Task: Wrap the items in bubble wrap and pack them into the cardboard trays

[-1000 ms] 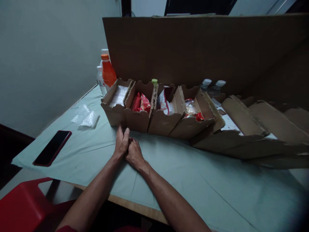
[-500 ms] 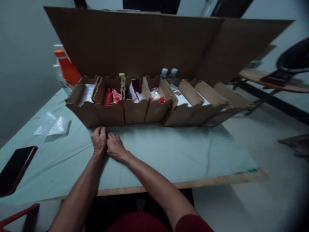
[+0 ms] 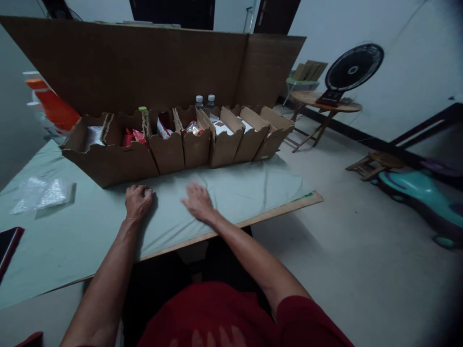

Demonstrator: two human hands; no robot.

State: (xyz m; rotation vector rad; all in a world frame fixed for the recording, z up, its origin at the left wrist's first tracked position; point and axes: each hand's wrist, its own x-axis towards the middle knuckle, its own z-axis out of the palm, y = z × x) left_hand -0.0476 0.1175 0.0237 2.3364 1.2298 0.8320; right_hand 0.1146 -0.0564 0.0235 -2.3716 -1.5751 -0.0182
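My left hand (image 3: 139, 201) rests on the pale green cloth (image 3: 170, 219) just in front of the cardboard bins. Its fingers are curled in, with no object visible in them. To its right, my right hand (image 3: 198, 200) lies low over the cloth, slightly blurred, fingers stretched out and holding nothing. Behind both hands stands a row of cardboard bins (image 3: 197, 153). Among their contents are red packets (image 3: 133, 137), a clear-and-red wrapped item (image 3: 193, 127), white boxes (image 3: 221, 127) and bubble wrap (image 3: 94, 136).
A tall cardboard panel (image 3: 144, 67) rises behind the bins, with two white-capped bottles (image 3: 205, 101) before it. Left are an orange bottle (image 3: 56, 106), a bubble-wrap piece (image 3: 45, 194) and a phone (image 3: 9, 246). A fan (image 3: 352, 70) stands on a wooden table (image 3: 340, 105) at right.
My hands, close together and closed before, are apart now. The right hand has moved right and its fingers have spread. The view has swung right, showing more of the floor and the fan.
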